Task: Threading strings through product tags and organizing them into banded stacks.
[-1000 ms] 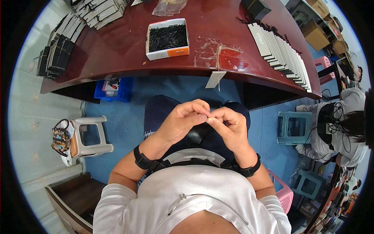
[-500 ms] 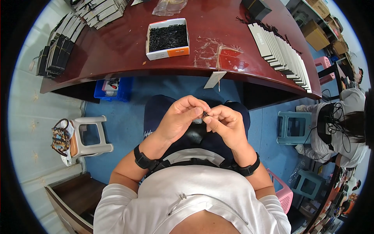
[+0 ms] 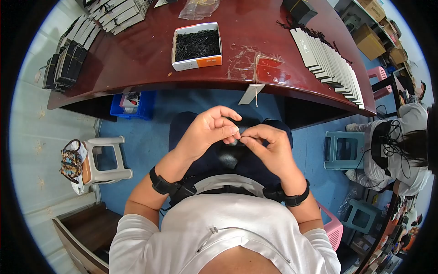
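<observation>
Above my lap, in front of the desk edge, my two hands nearly meet at the fingertips. My left hand (image 3: 211, 131) pinches with its thumb against the bent fingers, while its index finger arches away. Thumb and index finger of my right hand (image 3: 267, 142) are pressed together beside the left fingertips. What lies in either pinch is too small and covered to name. A small open white-and-orange box (image 3: 197, 64) on the desk holds a heap of thin black cord-like pieces (image 3: 197, 44).
White cards (image 3: 326, 66) with black cords lie overlapped on the dark red desk (image 3: 127, 61)'s right side. A pale card (image 3: 251, 94) sticks out at its front edge. Bundled cards (image 3: 68, 64) stand left. Stools (image 3: 109, 160) flank me; another person (image 3: 388, 148) sits right.
My hands have drawn slightly apart, and my left index finger has lifted off the pinch. The small dark piece between the fingertips no longer shows clearly.
</observation>
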`<state>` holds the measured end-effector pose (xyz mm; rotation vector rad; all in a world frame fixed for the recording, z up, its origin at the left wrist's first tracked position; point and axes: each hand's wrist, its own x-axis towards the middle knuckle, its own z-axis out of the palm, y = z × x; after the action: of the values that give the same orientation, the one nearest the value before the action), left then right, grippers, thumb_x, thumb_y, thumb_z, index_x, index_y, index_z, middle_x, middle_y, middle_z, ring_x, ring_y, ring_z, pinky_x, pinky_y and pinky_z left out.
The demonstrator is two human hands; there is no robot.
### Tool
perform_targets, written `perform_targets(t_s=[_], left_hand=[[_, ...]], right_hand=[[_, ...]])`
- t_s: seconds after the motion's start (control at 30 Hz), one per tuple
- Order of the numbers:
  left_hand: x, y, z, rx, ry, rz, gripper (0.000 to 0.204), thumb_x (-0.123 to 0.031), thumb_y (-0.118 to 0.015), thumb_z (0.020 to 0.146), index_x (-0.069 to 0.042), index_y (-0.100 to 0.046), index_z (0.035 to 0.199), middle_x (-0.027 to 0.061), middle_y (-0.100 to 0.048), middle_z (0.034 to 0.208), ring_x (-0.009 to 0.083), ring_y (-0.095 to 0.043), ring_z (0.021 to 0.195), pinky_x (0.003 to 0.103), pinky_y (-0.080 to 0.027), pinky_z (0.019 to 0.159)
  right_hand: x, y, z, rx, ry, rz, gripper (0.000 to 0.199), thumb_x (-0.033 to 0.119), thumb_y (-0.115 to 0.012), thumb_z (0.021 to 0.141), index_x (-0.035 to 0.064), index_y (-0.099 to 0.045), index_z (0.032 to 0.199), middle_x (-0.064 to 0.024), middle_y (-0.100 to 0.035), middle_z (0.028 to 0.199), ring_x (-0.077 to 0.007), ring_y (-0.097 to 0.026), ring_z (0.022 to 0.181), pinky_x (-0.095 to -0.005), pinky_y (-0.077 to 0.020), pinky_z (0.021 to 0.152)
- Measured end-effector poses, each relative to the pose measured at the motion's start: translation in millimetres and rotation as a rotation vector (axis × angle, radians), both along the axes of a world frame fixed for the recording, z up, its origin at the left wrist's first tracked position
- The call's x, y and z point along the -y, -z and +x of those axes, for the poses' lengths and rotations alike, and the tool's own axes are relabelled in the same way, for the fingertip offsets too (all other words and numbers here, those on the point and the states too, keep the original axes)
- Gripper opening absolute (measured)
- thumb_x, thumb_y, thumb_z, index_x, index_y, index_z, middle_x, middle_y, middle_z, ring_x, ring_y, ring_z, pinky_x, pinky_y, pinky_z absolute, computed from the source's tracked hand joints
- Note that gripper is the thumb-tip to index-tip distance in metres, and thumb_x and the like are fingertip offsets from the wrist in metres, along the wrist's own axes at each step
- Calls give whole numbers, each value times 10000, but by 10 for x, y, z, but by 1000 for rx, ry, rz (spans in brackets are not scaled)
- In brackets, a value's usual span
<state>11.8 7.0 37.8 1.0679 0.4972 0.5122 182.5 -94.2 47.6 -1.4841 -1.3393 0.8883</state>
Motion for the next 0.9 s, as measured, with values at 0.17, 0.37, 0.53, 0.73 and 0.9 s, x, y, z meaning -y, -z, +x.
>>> perform_targets(t_s=[0.17,0.37,0.53,0.73,0.9], left_hand=[[-28,55,-51,-75,113,17,144,-113,-618,900,-10,-576,992,92,-669,840,108,-623,739,232,-510,692],[47,24,28,-81,203,-21,132,-140,-630,897,-30,-585,955,86,-667,834,109,-632,738,225,-505,677],[95,74,34,-85,176,-17,124,-132,-615,906,-31,-587,972,91,-662,877,111,-633,770,230,-505,697],[98,138,5,66,44,-89,80,-89,-624,896,-41,-576,940,86,-665,858,129,-644,792,238,-510,701],[103,102,6,101,109,-63,80,-46,-636,879,-47,-561,908,80,-658,839,139,-660,777,241,-532,665]], right_hand=[[-49,-189,134,77,-39,65,107,55,-733,750,7,-646,790,-41,-570,688,-93,-445,538,-253,-370,499],[-199,-175,101,15,-68,33,144,62,-752,750,8,-620,732,-1,-567,683,-64,-442,583,-219,-354,529],[-216,-117,71,37,-88,40,141,100,-745,761,17,-634,787,-29,-569,680,-102,-458,562,-252,-377,511],[-65,-58,-9,74,117,304,143,26,-686,786,19,-672,929,-78,-628,797,-173,-599,709,-270,-475,653],[141,-59,-30,194,65,310,176,-29,-662,770,18,-676,939,-117,-670,857,-251,-655,776,-307,-507,693]])
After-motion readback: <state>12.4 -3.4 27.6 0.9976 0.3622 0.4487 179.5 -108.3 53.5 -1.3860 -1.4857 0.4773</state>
